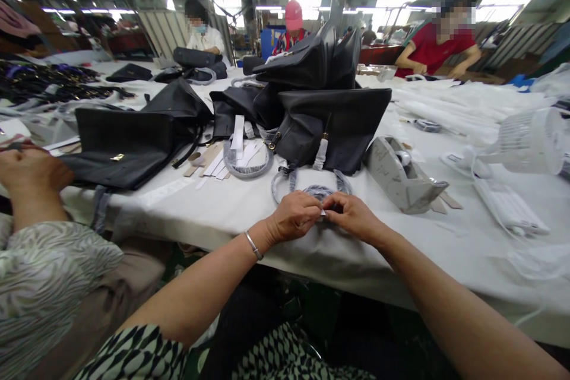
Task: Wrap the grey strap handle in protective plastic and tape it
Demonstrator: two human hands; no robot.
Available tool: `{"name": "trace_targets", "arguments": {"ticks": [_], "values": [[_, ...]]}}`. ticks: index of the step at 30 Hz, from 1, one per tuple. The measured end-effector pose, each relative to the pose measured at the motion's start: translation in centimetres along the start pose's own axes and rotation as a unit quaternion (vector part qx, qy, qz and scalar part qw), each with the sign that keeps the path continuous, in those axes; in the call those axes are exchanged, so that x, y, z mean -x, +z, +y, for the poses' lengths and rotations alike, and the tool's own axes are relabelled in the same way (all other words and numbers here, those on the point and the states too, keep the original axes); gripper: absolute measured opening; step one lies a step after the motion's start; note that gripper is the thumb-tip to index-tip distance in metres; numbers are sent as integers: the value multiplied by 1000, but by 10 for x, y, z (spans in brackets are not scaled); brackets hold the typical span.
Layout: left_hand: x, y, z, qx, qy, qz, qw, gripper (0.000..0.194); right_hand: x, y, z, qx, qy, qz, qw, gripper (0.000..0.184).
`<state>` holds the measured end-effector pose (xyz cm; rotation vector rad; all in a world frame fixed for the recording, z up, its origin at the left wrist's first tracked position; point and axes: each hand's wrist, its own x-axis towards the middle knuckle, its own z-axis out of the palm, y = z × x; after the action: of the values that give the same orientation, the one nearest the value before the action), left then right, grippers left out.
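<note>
My left hand and my right hand meet at the fingertips above the white-covered table. Between them they pinch a small white tag, mostly hidden by my fingers. Just beyond my fingers lies a grey wrapped bag handle, and its loop leads back to a black leather handbag. That bag sits in a heap of similar bags. I cannot tell whether the tag is joined to the handle.
A co-worker's hands rest at the table's left edge beside another black handbag. Paper strips lie near the bags. To the right are a grey tape dispenser, a white fan and white plastic sheeting. Other workers sit beyond.
</note>
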<state>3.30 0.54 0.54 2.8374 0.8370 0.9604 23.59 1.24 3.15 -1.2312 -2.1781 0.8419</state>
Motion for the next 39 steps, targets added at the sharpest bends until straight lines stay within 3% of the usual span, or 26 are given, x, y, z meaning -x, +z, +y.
{"name": "trace_targets", "arguments": {"ticks": [6, 13, 16, 19, 24, 26, 29, 35, 37, 39], "values": [[1, -4, 2, -53, 44, -46, 997, 19, 2, -1, 2, 16, 5, -5, 1000, 13], [5, -14, 9, -89, 103, -88, 987, 24, 4, -6, 3, 9, -45, -21, 999, 23], [4, -17, 13, -59, 62, -71, 994, 22, 4, -4, 8, 2, -65, -27, 997, 24], [-1, -17, 14, -16, -18, -53, 998, 19, 4, 0, 10, -1, -81, -15, 997, 23], [-10, -15, 11, 0, -121, -61, 991, 7, 8, 2, 11, 18, -125, -2, 992, 20], [-9, -15, 10, -7, -148, -56, 987, 14, 8, 2, 13, 34, -129, 9, 991, 21], [-5, -14, 11, -16, -164, -57, 985, 23, 9, 6, 15, 66, -134, 33, 988, 22], [1, -6, 13, -22, -157, -55, 986, 20, 22, 17, 9, 146, -170, 116, 968, 25], [2, -1, 12, -35, -160, -53, 985, 19, 31, 4, 8, 168, -180, 178, 953, 24], [3, 4, 11, -50, -166, -54, 983, 20, 43, -26, 13, 180, -176, 277, 927, 21]]}}
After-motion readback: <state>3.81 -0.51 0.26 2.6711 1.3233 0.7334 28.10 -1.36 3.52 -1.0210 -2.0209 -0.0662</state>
